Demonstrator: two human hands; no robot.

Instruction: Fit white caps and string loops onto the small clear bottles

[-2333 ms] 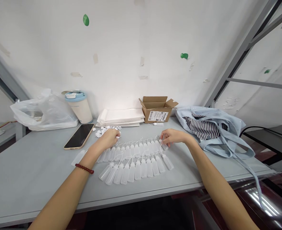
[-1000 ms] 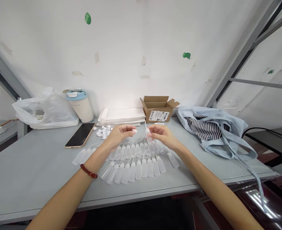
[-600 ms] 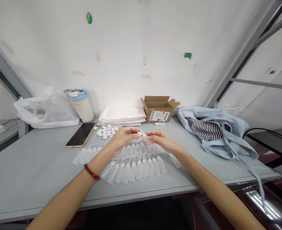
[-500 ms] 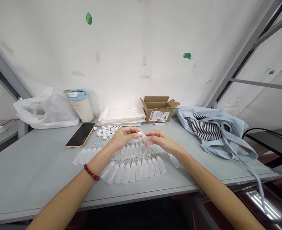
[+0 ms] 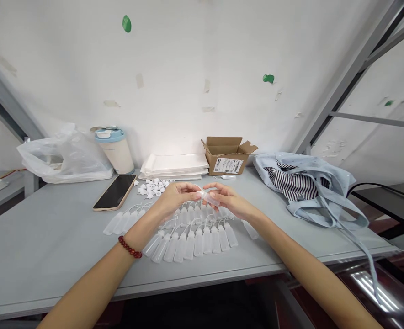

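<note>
A small translucent bottle (image 5: 210, 198) with a white cap is held between my two hands, tilted nearly sideways. My left hand (image 5: 178, 197) pinches its capped end with thumb and fingertips. Around its body are the thumb and fingers of my right hand (image 5: 232, 201). Below and behind the hands, several similar bottles (image 5: 198, 242) with looped thin strips at their tops lie in rows on the grey table (image 5: 68, 256). White caps (image 5: 154, 187) form a loose pile behind my left hand. One more bottle (image 5: 250, 230) lies beside my right wrist, partly hidden.
A phone (image 5: 115, 193), a lidded cup (image 5: 116, 153) and a plastic bag (image 5: 65, 157) are at the left. Stacked white sheets (image 5: 174, 167) and an open cardboard box (image 5: 226, 157) stand along the wall. A light blue cloth bag (image 5: 308, 183) lies right, its strap hanging over the edge.
The bottle between my hands has turned from a steeper slant to nearly sideways. My right hand's fingers have shifted around it. The rows of bottles look the same.
</note>
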